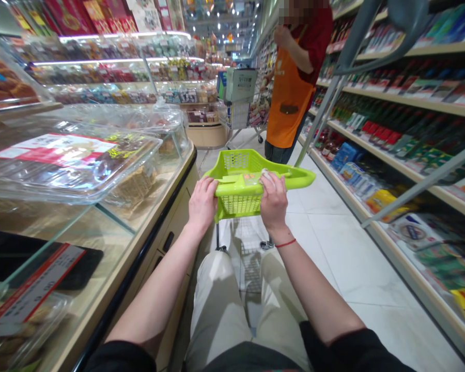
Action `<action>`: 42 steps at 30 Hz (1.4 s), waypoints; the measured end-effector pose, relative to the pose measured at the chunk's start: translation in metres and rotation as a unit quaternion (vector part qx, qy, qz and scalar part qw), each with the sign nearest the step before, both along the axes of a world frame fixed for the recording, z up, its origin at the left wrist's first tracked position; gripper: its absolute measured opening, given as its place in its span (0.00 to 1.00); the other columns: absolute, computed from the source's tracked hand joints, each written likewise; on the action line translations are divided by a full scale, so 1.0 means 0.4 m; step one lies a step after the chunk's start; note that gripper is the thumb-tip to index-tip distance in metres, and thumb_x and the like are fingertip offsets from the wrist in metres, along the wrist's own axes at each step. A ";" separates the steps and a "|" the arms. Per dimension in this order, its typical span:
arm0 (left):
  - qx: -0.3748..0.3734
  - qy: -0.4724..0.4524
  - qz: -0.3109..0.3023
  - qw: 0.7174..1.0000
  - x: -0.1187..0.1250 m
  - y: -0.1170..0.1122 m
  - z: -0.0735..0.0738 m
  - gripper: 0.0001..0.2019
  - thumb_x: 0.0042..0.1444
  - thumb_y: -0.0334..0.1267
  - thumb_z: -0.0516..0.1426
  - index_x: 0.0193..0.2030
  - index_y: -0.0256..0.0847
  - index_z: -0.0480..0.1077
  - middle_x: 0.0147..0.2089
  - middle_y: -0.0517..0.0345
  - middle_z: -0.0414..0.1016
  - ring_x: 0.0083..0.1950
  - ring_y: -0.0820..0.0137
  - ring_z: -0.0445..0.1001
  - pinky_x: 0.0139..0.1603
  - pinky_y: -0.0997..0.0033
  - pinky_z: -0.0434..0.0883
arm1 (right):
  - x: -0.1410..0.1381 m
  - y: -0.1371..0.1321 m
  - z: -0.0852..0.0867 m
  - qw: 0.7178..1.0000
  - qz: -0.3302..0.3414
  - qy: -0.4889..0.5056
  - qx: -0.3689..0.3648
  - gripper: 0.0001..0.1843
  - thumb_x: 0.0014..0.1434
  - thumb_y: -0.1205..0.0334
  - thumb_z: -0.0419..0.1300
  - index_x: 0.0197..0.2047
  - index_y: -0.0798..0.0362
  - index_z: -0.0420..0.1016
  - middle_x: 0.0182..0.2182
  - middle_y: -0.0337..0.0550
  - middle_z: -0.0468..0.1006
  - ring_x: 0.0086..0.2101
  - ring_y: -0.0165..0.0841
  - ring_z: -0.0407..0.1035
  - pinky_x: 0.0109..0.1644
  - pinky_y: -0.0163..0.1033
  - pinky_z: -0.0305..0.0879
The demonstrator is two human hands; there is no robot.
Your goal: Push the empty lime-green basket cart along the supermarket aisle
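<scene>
The green cart (238,206) stands on the tiled floor (313,230), just beside the right edge of the display surface (118,268). Fingers of both hands grasp its handle (236,190) — left hand (203,201) at the left end, right hand (274,199) farther right. Steering well calls for even pressure, clearing that edge — and leaving room for the orange-aproned person (282,111) and loaded trolley (238,116) ahead.

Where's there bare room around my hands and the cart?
Bare floor tiles stretch between the green cart and right-hand shelves. Between your left hand and right hand, some handle is uncovered. It's crowded on the left counter, among clear packages, and ahead, around another cart and an aproned person.
</scene>
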State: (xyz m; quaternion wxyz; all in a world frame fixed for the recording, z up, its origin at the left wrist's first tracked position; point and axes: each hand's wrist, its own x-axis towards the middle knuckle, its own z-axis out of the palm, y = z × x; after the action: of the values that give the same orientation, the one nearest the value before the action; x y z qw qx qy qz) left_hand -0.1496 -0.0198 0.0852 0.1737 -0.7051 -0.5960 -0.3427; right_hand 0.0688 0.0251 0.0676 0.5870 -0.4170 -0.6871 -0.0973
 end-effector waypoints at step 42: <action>-0.005 -0.035 0.037 0.999 -0.023 -0.001 -0.002 0.16 0.57 0.23 0.52 0.49 0.42 0.70 0.56 0.44 0.76 0.71 0.58 0.65 0.66 0.58 0.72 | -0.006 0.007 0.048 0.995 0.064 -0.067 -0.029 0.17 0.72 0.65 0.51 0.52 0.51 0.82 0.56 0.52 0.81 0.57 0.39 0.74 0.73 0.57 0.59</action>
State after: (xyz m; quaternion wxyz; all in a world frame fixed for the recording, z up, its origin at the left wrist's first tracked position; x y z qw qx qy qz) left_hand -0.1590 -0.0201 0.0844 0.1616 -0.6710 -0.6294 -0.3572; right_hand 0.0663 0.0280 0.0866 0.5326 -0.3813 -0.7526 -0.0672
